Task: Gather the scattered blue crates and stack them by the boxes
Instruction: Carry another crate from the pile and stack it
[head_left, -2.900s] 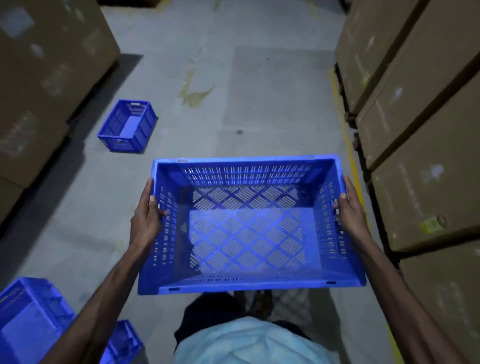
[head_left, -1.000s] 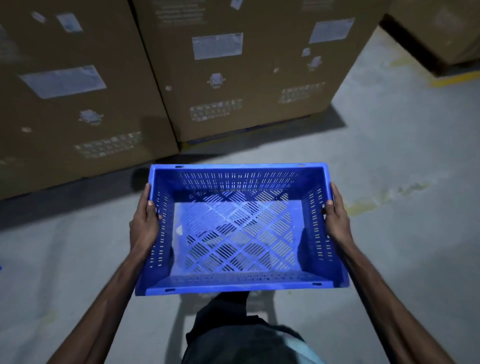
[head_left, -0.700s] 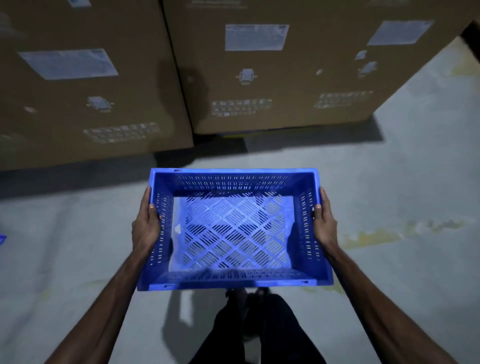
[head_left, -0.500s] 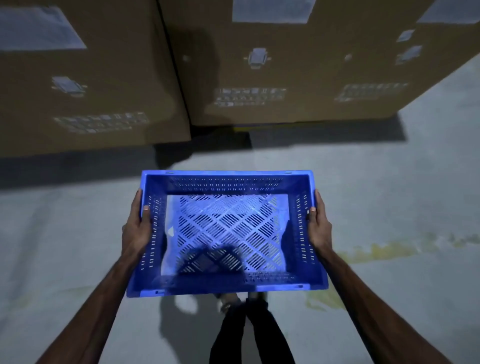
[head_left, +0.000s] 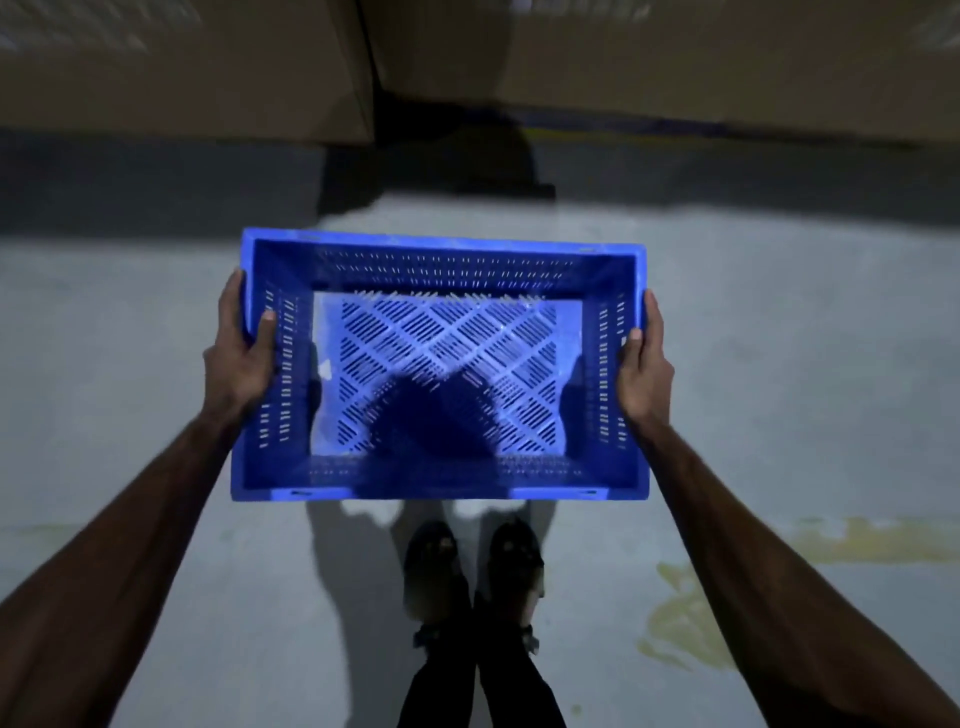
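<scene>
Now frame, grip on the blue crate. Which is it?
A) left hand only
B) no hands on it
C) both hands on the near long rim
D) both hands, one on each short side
D: the left hand and the right hand each grip one short side of the blue crate, with the thumbs hooked over the rim.

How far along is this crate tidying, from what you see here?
Looks done: one empty blue crate is close to the cardboard boxes. In hand: the left hand and right hand grip its short sides, above the floor. Left: setting it down by the boxes. No stack or other crates show here, so the remaining count is unknowable.
</scene>
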